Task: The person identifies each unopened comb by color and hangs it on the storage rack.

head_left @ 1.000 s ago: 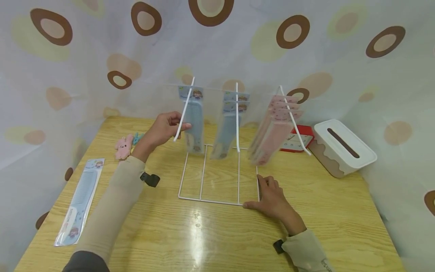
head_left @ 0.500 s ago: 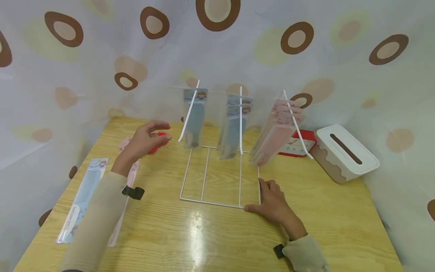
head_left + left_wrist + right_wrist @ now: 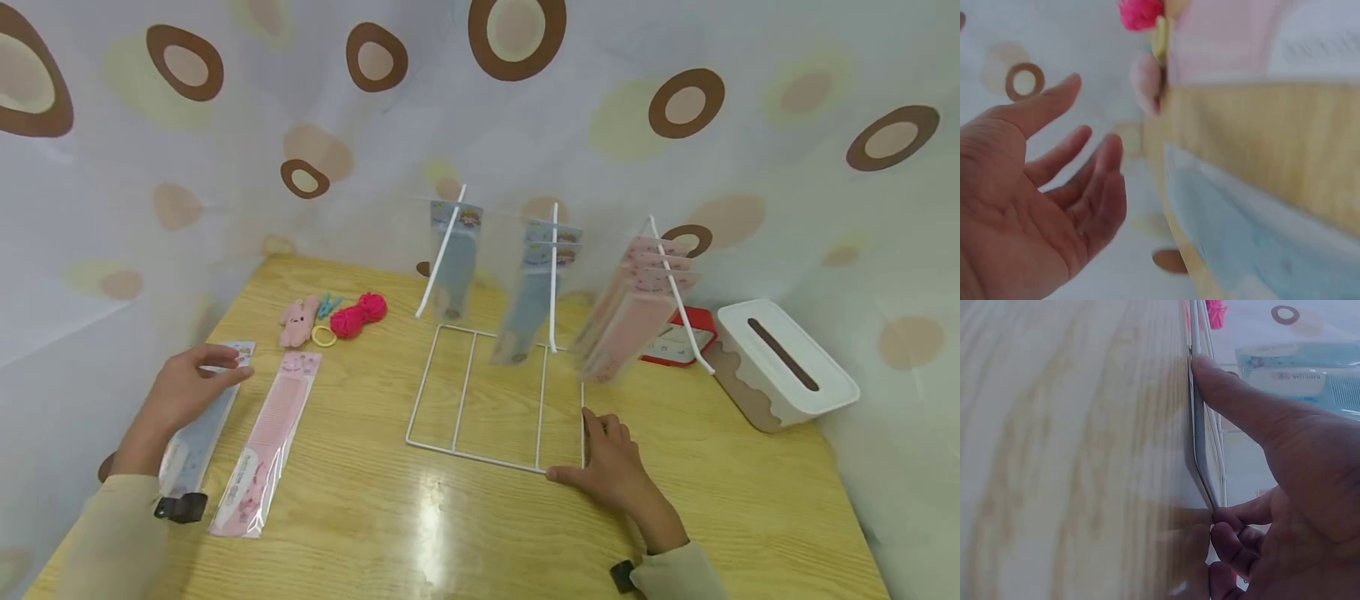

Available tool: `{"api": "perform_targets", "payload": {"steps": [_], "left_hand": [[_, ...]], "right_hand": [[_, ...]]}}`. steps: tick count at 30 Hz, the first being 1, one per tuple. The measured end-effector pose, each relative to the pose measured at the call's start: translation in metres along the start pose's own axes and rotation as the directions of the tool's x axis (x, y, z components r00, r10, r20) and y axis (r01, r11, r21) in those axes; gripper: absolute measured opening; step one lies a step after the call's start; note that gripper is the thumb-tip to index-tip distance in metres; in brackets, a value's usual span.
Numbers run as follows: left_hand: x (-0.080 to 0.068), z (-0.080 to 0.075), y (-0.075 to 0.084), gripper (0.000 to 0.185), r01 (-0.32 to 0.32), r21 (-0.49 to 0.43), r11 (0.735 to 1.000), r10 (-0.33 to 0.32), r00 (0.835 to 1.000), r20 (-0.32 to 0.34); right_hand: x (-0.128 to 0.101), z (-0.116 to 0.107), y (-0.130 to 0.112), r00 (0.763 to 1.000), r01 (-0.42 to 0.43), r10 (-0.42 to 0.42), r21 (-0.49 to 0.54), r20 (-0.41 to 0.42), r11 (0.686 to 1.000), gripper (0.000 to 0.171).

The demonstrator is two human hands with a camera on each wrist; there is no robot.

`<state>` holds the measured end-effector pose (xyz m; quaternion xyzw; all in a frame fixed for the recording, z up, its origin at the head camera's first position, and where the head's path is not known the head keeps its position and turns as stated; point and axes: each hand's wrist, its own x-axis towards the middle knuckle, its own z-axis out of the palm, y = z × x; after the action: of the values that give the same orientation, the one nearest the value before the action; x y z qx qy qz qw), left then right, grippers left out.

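Observation:
My left hand (image 3: 183, 392) is over a packaged blue comb (image 3: 197, 450) at the table's left, fingers loosely bent and nothing held; the left wrist view shows a gap between thumb and fingers. A packaged pink comb (image 3: 273, 425) lies just right of it. My right hand (image 3: 615, 467) holds the front right corner of a white wire display rack (image 3: 480, 457), thumb on the front bar (image 3: 1197, 412) and fingertips at the side bar. From its hooks hang one blue comb pack (image 3: 454, 267) at left, two blue packs (image 3: 528, 300) in the middle and three pink packs (image 3: 637, 325) at right.
Behind the loose combs lie a pink plush toy (image 3: 298, 322), a teal clip (image 3: 328, 305), a yellow ring (image 3: 324, 336) and a red yarn bundle (image 3: 358, 316). A red clock (image 3: 701, 323) and a white-lidded tissue box (image 3: 795, 358) stand right of the rack. Patterned curtain surrounds the table (image 3: 360, 500).
My left hand has let go of the blue pack on the left hook and moved left and toward me, over the loose blue comb. The right hand stays at the rack's corner.

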<state>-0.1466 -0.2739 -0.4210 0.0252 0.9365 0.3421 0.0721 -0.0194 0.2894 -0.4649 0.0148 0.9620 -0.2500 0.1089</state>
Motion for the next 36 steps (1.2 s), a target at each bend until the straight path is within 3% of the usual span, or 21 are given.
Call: {"api": "perform_targets", "payload": {"steps": [6, 10, 14, 18, 21, 26, 36], "left_hand": [[-0.012, -0.007, -0.023, 0.095, 0.187, 0.153, 0.970, -0.195, 0.980, 0.038], [-0.016, -0.008, -0.031, 0.104, 0.239, 0.213, 0.947, -0.251, 0.967, 0.031], [-0.023, -0.003, -0.030, 0.100, 0.226, 0.222, 0.948, -0.236, 0.972, 0.019], [-0.030, 0.012, -0.013, 0.094, 0.169, 0.210, 0.963, -0.195, 0.975, 0.107], [-0.032, 0.024, -0.001, 0.096, 0.153, 0.212, 0.965, -0.192, 0.964, 0.182], [-0.031, 0.033, 0.012, 0.099, 0.168, 0.231, 0.958, -0.218, 0.952, 0.214], [-0.028, 0.039, 0.017, 0.070, 0.168, 0.197, 0.966, -0.224, 0.925, 0.308]], "right_hand": [[-0.001, 0.002, 0.001, 1.000, 0.004, -0.004, 0.001, -0.017, 1.000, 0.115], [0.000, 0.002, 0.000, 1.000, 0.006, -0.006, 0.001, -0.015, 1.000, 0.116], [0.000, 0.001, -0.002, 1.000, 0.000, 0.000, 0.011, -0.002, 1.000, 0.116], [-0.002, -0.001, -0.003, 1.000, -0.006, 0.006, 0.015, 0.004, 1.000, 0.116], [-0.001, -0.001, -0.004, 1.000, -0.006, 0.006, 0.013, 0.002, 1.000, 0.116], [-0.002, -0.001, -0.003, 1.000, -0.010, 0.010, 0.018, -0.002, 1.000, 0.115], [-0.002, 0.000, 0.001, 1.000, 0.006, -0.006, 0.028, -0.011, 1.000, 0.115]]}}
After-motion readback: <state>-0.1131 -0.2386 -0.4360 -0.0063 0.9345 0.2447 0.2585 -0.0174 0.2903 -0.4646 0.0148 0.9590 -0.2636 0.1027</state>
